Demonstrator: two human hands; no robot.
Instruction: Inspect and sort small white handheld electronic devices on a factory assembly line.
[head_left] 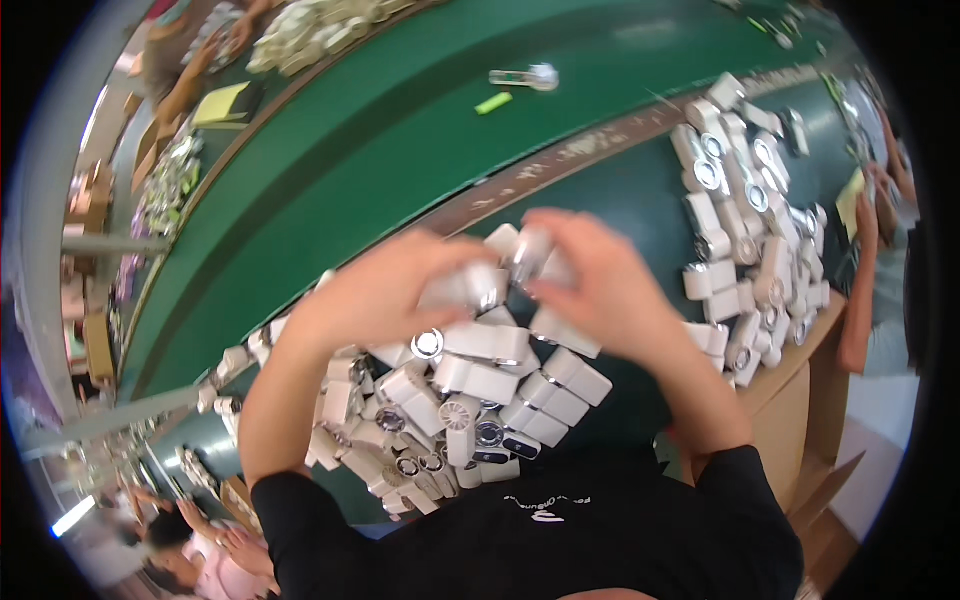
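Note:
My left hand is curled round a small white handheld fan, with a silvery part showing beside the fingertips. Close to it, my right hand grips another white handheld fan, its thumb and fingers on either side. Motion smears both hands and what they hold. Below and between them lies a heap of white handheld fans, some with round grilles and silver rings. Several bodies lie side by side in a row at the heap's right.
A second pile of white fans covers the bench at right, above a cardboard box. Beyond a worn ledge runs a green conveyor belt carrying a clear-and-white piece and a lime-green strip. Co-workers sit right, far left and lower left.

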